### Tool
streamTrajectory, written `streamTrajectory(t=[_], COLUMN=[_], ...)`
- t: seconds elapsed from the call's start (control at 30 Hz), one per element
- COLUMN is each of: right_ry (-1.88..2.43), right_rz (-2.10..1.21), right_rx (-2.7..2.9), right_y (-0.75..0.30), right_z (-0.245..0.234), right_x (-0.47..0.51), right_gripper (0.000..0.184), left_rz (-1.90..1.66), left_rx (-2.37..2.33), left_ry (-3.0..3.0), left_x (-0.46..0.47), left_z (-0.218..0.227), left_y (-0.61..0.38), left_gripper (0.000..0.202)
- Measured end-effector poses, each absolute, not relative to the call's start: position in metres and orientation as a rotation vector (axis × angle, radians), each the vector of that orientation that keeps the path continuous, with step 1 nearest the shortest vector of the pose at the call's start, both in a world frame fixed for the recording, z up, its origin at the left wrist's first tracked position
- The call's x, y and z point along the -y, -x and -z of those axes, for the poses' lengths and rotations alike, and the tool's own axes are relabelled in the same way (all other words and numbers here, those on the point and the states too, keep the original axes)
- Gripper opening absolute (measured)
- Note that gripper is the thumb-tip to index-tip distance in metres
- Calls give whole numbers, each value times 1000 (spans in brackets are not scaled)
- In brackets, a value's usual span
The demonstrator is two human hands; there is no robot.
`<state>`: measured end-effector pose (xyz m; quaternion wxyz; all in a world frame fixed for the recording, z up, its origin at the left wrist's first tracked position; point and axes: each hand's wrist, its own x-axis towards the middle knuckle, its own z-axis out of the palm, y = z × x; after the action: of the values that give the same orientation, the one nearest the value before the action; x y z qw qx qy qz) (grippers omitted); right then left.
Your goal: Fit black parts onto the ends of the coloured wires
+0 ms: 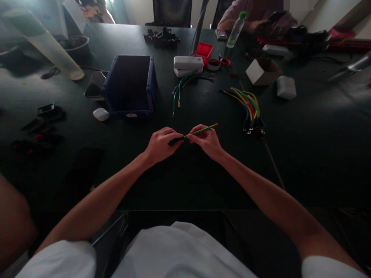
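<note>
Between my hands, above the dark table, is a short green-and-yellow wire (203, 130) with a reddish tip at its right end. My right hand (207, 142) pinches it between thumb and fingers near its left part. My left hand (164, 143) is closed at the wire's other end, thumb and forefinger pressed together there; a dark piece shows at that end, too small to make out. Ahead lie several loose green and blue wires (180, 87) with ring terminals. To the right is a bundle of yellow, green, blue and red wires (251, 104), also with ring terminals.
A blue bin (152, 87) stands ahead left, beside a white mouse-like object (101, 114). Farther back are a white power strip (188, 63), red-handled pliers (225, 61), a bottle (236, 31) and a small box (262, 72). Another person (246, 19) sits across the table.
</note>
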<state>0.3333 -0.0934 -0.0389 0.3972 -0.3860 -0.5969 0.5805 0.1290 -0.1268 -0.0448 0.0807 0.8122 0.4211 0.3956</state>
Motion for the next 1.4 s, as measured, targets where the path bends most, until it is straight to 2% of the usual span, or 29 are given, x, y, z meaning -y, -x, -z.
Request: streamTrajectory(t=[0.57,1.4], right_ry=[950,927], right_rz=[-1565,-1532], right_rx=[1446,1489], right_y=[-332,-332], right_z=[41,40], right_x=[94,94], right_gripper=[33,30], left_rz=[-1210,-1208], left_rx=[-1253,-1241], left_ry=[-2413,-2412], left_x=[128,129], left_z=[43,44], left_y=[-131,-131], left_gripper=[16,17])
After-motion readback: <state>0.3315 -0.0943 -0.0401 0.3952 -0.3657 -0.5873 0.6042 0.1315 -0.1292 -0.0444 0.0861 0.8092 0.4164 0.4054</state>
